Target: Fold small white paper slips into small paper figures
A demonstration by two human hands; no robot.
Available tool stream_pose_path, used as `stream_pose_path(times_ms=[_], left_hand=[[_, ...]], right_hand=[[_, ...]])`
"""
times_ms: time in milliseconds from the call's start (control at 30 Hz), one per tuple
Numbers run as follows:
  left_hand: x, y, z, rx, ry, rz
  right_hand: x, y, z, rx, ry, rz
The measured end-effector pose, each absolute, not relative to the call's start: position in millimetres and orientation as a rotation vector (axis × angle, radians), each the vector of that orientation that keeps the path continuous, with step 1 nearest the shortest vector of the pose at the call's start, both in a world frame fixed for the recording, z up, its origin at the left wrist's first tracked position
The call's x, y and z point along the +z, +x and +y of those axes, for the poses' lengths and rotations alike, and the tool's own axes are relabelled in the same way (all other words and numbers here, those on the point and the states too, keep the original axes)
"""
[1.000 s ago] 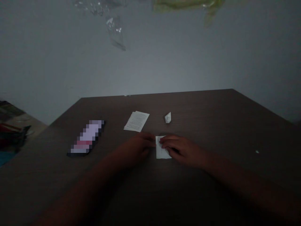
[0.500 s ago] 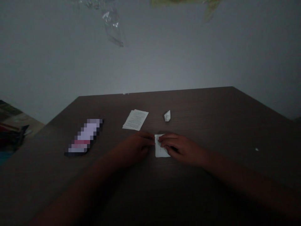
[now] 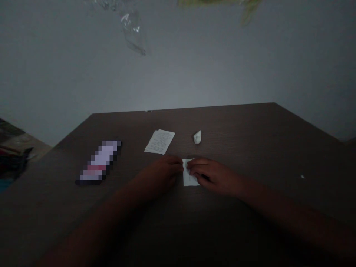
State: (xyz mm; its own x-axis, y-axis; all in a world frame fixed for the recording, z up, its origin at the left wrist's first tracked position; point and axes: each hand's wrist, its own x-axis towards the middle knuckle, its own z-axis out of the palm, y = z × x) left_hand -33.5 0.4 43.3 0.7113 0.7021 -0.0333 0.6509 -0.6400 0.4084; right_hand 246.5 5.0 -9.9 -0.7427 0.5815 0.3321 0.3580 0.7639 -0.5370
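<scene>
A small white piece of paper lies flat on the dark wooden table, with faint marks on it. At its left edge, my left hand has its fingers drawn together, their tips touching the paper; the thumb is mostly hidden. My right hand rests on the paper from the right, fingers spread a little and tips pressing on its upper part, covering its right side. Beyond them, a small folded piece of white paper stands on the table. A stack of printed paper sheets lies to its left.
On the left of the table lies a phone with a blurred-out screen. A tiny white scrap is far right. A pale wall rises behind the table, with a clear plastic bag against it.
My left fingers have shifted slightly at the paper's left edge. My right hand and the paper stay almost where they were.
</scene>
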Motion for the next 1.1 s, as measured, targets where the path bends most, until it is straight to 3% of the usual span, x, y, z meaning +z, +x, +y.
stream_pose_path(times_ms=[1100], left_hand=[[40.9, -25.8, -5.2, 0.164, 2.505, 1.198]], right_hand=[[-4.4, 240.6, 1.8, 0.579, -0.747, -2.502]])
